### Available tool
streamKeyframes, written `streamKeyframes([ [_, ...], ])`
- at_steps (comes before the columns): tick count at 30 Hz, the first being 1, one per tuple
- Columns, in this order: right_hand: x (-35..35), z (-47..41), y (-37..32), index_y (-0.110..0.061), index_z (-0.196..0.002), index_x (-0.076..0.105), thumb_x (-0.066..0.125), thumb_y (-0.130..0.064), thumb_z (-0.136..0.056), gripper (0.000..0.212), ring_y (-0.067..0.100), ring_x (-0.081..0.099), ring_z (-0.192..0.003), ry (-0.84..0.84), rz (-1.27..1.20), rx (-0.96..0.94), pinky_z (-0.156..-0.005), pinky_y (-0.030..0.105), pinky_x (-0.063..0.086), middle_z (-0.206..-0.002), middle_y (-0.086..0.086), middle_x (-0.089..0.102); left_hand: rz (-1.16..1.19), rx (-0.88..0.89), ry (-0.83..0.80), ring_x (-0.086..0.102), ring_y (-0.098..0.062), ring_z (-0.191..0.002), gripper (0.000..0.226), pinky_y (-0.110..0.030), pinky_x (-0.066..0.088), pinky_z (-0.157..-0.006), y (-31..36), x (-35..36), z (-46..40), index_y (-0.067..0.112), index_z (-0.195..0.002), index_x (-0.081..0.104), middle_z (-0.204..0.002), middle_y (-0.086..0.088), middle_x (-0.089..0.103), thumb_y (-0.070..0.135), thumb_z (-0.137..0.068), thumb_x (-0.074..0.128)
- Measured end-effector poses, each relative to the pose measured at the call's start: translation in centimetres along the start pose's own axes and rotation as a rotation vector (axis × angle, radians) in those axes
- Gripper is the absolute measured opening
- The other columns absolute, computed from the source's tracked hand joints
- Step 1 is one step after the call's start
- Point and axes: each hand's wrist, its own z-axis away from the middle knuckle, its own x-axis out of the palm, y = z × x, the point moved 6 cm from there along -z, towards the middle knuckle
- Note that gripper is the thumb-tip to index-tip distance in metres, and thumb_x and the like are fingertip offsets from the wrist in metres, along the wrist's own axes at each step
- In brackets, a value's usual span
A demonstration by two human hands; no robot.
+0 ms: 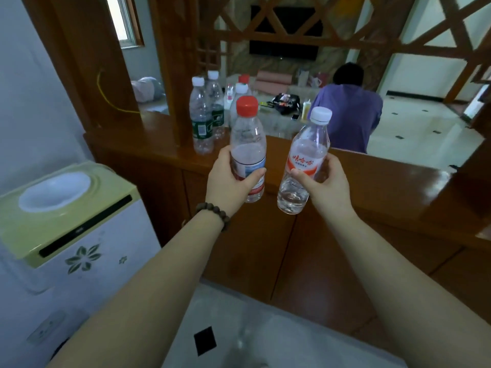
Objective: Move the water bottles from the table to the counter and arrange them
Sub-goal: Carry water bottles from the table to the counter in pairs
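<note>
Head view, and two bottles are up in the air. The left hand (228, 181) grips the red-cap bottle (248, 147) around its label, fingers curled round it, bottle upright. The right hand (322, 181) holds the white-cap bottle (304, 160) low on its body, tilted with the cap leaning right. A little water sits in the bottom of that one. Both are held in front of the wooden tabletop (159, 144), not set down on it.

Count on the tabletop: at least four standing bottles. Two green-label bottles (201, 115) with white caps stand side by side at the left, close to the wooden post (172, 62). Just behind the red-cap bottle, another white cap and another red cap peek out; their bodies are mostly hidden, so the count could be off.

One bead bracelet (214, 212) on the left wrist. One water dispenser (66, 208) at lower left, green top, flower print on the front. Beyond the tabletop, one person in purple (348, 115) bends over, back to the camera, near a low surface with small clutter too blurred to name. Wooden lattice (292, 22) spans the top.
</note>
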Motion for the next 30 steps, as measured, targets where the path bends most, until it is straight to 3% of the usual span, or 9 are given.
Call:
streamKeyframes([
  [6,-0.7,-11.6,1.5,-0.021,-0.132,0.043,0.076,-0.031,-0.077,0.065,0.006,0.055,-0.106,-0.004,0.008,-0.014,-0.078,0.011,0.043,-0.125,-0.003,0.058,-0.011,0.008,-0.003,0.059,-0.007,-0.105,0.054,-0.034,0.053,-0.09,-0.7,7.0,-10.5,0.025,-0.116,0.05,-0.114,0.009,0.061,0.043,-0.072,0.076],
  [12,0.2,-19.9,4.5,-0.023,-0.134,0.041,0.075,-0.033,-0.078,0.067,0.008,0.055,-0.107,-0.01,0.025,0.014,-0.077,0.013,0.044,-0.126,-0.002,0.056,-0.036,-0.015,-0.029,0.057,-0.005,-0.102,0.053,-0.012,0.045,-0.078,-2.8,12.6,-17.5,0.02,-0.117,0.049,-0.114,0.007,0.06,0.037,-0.075,0.076],
  [17,1.2,-24.5,6.1,-0.021,-0.131,0.043,0.076,-0.029,-0.077,0.064,0.0,0.057,-0.094,0.018,0.028,0.022,-0.069,0.008,0.044,-0.113,-0.01,0.054,-0.026,-0.08,-0.003,0.052,0.0,-0.093,0.054,-0.002,0.037,-0.071,-5.6,15.6,-21.8,0.02,-0.117,0.048,-0.107,0.011,0.056,0.035,-0.074,0.077],
  [22,1.6,-27.1,7.4,-0.024,-0.127,0.045,0.075,-0.03,-0.078,0.058,-0.007,0.056,-0.085,0.02,0.05,0.061,-0.066,0.007,0.044,-0.108,-0.014,0.054,-0.08,-0.096,-0.002,0.054,-0.006,-0.099,0.059,-0.014,0.042,-0.077,-7.9,17.7,-24.0,0.021,-0.119,0.047,-0.115,0.003,0.057,0.039,-0.071,0.077],
  [30,1.6,-28.1,9.2,-0.018,-0.129,0.044,0.075,-0.027,-0.078,0.061,0.003,0.055,-0.098,0.015,0.074,0.086,-0.07,0.009,0.045,-0.111,-0.01,0.054,-0.093,-0.115,-0.012,0.05,-0.005,-0.101,0.067,-0.008,0.04,-0.076,-9.7,18.9,-23.6,0.019,-0.122,0.045,-0.115,0.006,0.051,0.041,-0.069,0.08],
])
